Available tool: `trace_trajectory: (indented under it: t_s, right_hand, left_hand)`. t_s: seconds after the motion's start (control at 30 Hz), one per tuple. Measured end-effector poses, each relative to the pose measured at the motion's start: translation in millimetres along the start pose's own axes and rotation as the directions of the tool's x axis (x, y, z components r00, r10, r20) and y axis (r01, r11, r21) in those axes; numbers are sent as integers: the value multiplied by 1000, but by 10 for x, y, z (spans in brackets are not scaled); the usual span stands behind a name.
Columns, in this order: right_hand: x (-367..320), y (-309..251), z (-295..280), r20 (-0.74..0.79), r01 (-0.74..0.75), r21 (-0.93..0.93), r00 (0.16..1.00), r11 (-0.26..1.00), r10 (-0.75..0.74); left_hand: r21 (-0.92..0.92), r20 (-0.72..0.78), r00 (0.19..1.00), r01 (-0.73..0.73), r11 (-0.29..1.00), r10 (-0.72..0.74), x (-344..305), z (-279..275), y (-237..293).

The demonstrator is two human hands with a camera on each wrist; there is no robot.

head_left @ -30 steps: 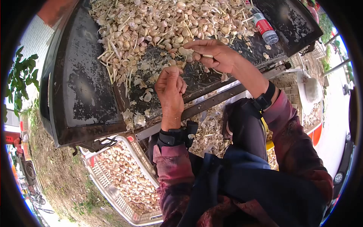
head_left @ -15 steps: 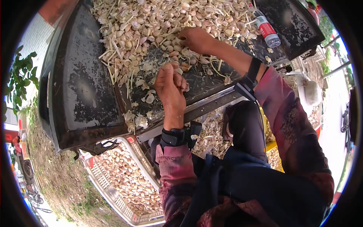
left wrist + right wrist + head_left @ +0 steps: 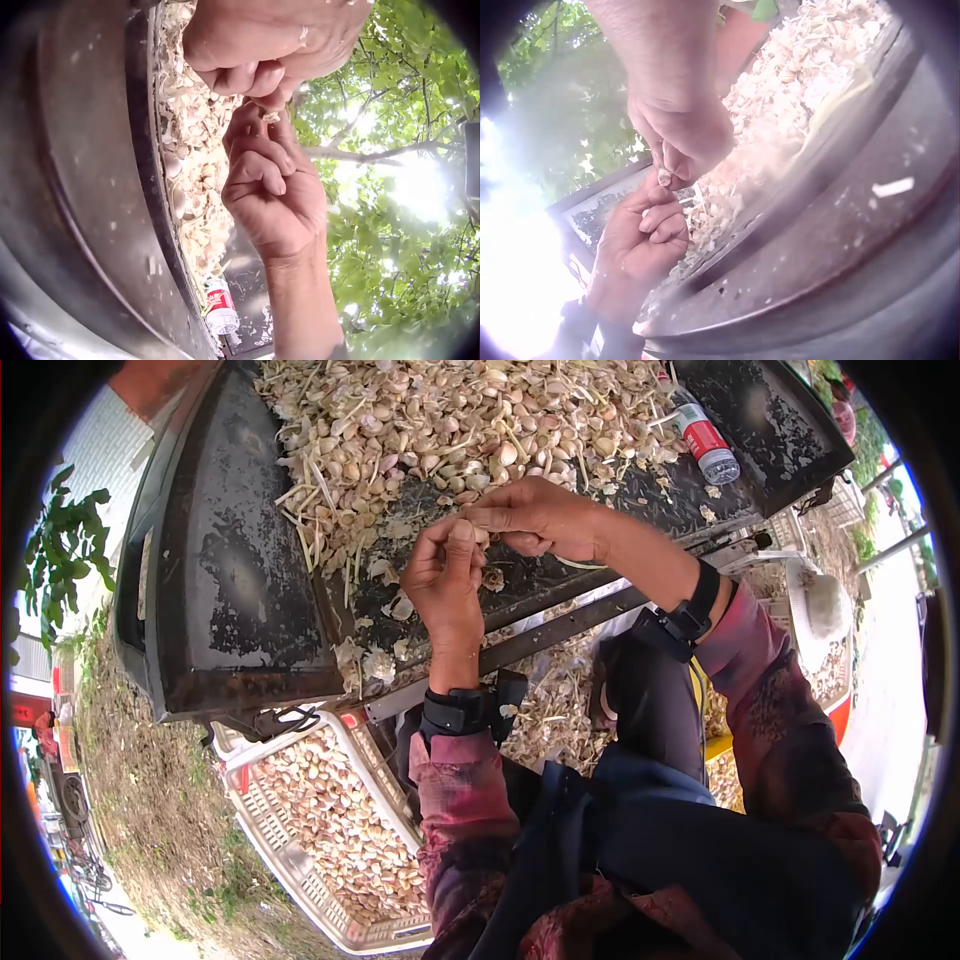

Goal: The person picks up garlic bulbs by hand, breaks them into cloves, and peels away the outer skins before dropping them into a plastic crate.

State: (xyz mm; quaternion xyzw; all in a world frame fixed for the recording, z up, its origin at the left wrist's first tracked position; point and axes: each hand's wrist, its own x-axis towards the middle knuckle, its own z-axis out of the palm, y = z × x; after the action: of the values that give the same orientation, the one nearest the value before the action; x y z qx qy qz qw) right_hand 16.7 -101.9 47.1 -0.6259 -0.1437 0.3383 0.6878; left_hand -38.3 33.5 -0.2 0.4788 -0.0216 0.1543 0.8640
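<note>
Both hands meet at the fingertips over the near edge of a heap of garlic cloves (image 3: 450, 435). Between them is a small garlic clove (image 3: 664, 178), mostly covered by fingers. My left hand (image 3: 447, 575) pinches it between thumb and forefinger, its other fingers curled in. From the right, my right hand (image 3: 552, 520) pinches at the same clove, its thumb and forefinger right against the left fingertips. In the left wrist view, a pale bit of the clove (image 3: 271, 117) shows where the two hands join.
The heap lies on a dark, worn metal tray (image 3: 240, 560) with raised sides. A red-labelled plastic bottle (image 3: 708, 440) lies at its right. Below, a white crate (image 3: 285, 850) holds many cloves. Papery skins (image 3: 378, 665) lie along the tray's near edge.
A second ago the hands were apart, the right holding a pale clove. It then reached into the heap and has come back to meet the left fingertips. The left hand stayed nearly in place.
</note>
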Motion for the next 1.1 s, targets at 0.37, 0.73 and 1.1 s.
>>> trace_trajectory:
  t_s: [0.37,0.73,1.1]
  right_hand:
    - [-59,139,169,-62,120,43,991,992,-117]
    - [-46,187,157,-104,282,176,958,943,-267]
    - [-76,182,174,-200,305,-337,901,891,-384]
  left_hand:
    - [-116,-115,992,42,992,-55,33,-106,-16]
    - [70,3,999,40,997,-41,-32,-92,-3]
    - [601,130,988,-145,786,82,-51,-84,40]
